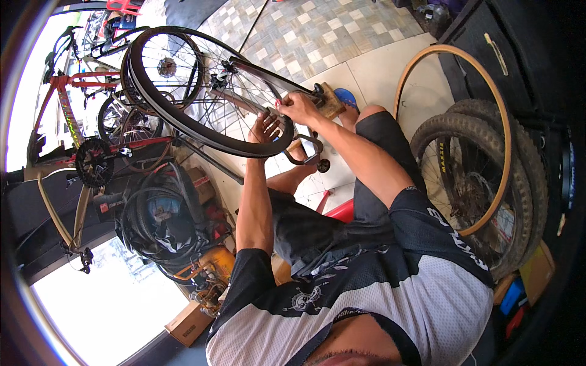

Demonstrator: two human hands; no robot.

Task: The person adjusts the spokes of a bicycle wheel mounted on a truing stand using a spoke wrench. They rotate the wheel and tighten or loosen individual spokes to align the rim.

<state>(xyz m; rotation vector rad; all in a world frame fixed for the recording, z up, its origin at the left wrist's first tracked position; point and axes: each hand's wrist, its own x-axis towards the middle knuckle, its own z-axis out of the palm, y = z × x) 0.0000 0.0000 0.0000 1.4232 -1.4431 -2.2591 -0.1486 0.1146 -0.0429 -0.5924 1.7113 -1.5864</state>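
Note:
A black-rimmed bicycle wheel (pixel 210 139) with thin spokes stands tilted in a dark metal wheel stand (pixel 285 97) in front of me. My left hand (pixel 266 127) is at the near part of the rim, palm up, with its fingers bent a little and apart among the spokes. Just right of it, my right hand (pixel 299 109) pinches a small red tool (pixel 279 104) at the spokes. It looks like a spoke wrench, though the fingers cover most of it. Below my hands, the stand's curved arm (pixel 296 160) ends in a black knob (pixel 323 165).
Fat knobby tyres (pixel 482 131) on wheels and a tan hoop (pixel 508 140) lean at the right by a black cabinet (pixel 506 55). Bikes and a red frame (pixel 64 100) fill the left. Tubes in a black heap (pixel 162 213) and a cardboard box (pixel 190 323) sit lower left.

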